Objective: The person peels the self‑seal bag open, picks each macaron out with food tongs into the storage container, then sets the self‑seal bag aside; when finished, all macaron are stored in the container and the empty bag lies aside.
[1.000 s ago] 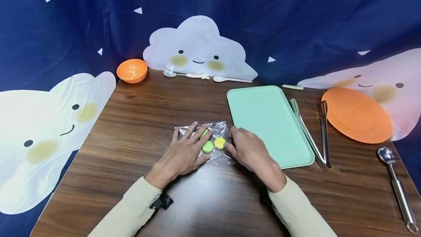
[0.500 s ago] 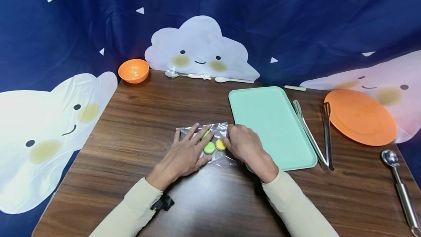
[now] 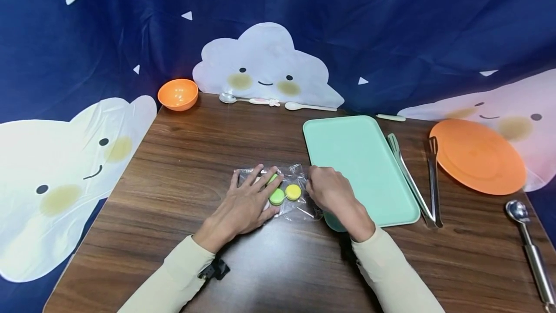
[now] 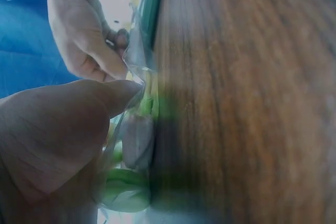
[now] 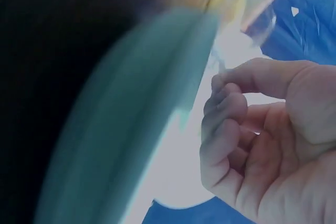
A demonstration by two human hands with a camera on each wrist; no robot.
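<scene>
Spreading across the whole view is a dark wooden table (image 3: 182, 158), and on its right half lies a mint-green tray (image 3: 356, 158) with tongs (image 3: 408, 177) just beside it and an orange plate (image 3: 478, 156) further right. Just left of the tray, near the table's middle, rests a clear plastic bag (image 3: 284, 177) holding a green round piece (image 3: 276, 196) and a yellow round piece (image 3: 293, 191). The left hand (image 3: 247, 204) lies flat, fingers straight, pressing the bag's left part down. The right hand (image 3: 330, 190) has its fingers curled and appears to pinch the bag's right edge; the right wrist view shows thumb meeting fingertip on thin film. The step in hand looks like opening the bag. Judging from this, the next move calls for a firm pinch and a steady pull while the flat hand anchors the bag.
</scene>
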